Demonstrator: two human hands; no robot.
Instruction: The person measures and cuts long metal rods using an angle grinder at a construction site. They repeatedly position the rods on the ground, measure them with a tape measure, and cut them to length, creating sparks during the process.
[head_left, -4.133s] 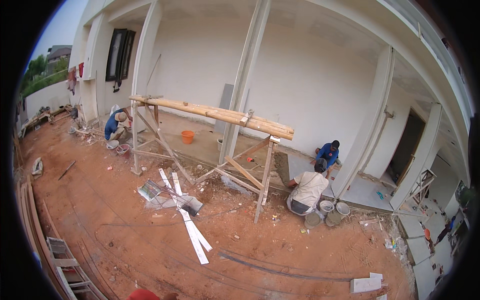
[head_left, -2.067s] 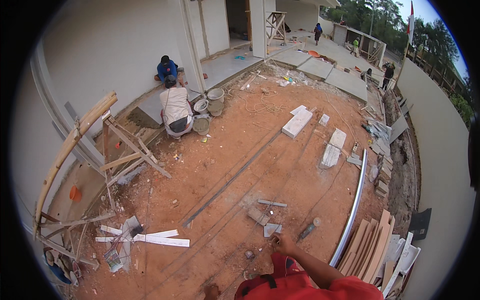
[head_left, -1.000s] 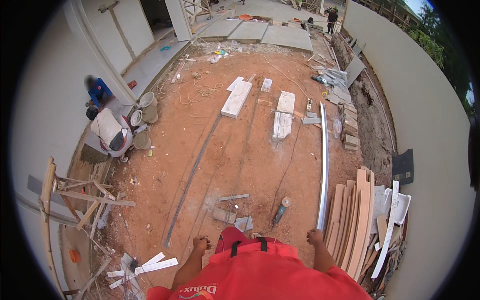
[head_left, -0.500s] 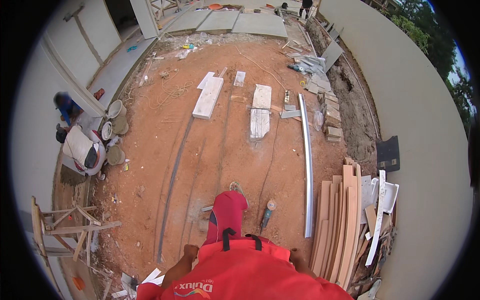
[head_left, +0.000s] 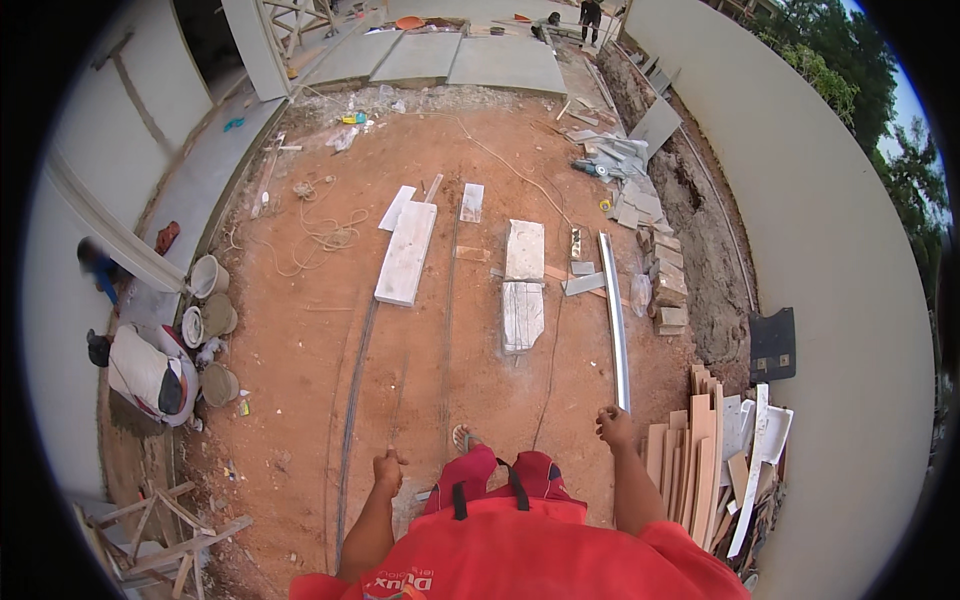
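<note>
My left hand [head_left: 388, 468] hangs in the air in front of my left thigh, its fingers curled in with nothing seen in them. On the other side my right hand [head_left: 614, 426] is raised, fingers loosely bent and apart, empty. It appears over the near end of a long silver metal channel [head_left: 615, 325] lying on the dirt; whether they touch I cannot tell. Below and left of my left hand, thin dark rods [head_left: 358, 400] run along the ground. Ahead lie a long pale slab [head_left: 407, 255] and two whitish blocks [head_left: 523, 250], [head_left: 522, 317] placed end to end.
Stacked wooden boards [head_left: 690, 450] and a white strip [head_left: 750, 470] stand by the right wall. Stone pieces [head_left: 670, 280] and a power tool [head_left: 590, 168] lie further off. Buckets [head_left: 208, 276] and a crouching person [head_left: 100, 268] are at left. A cord [head_left: 500, 160] crosses the dirt.
Both my hands have come up and forward from beside my body, the right one further out. The ground ahead has shifted down in view. The grinder near my feet is now out of sight.
</note>
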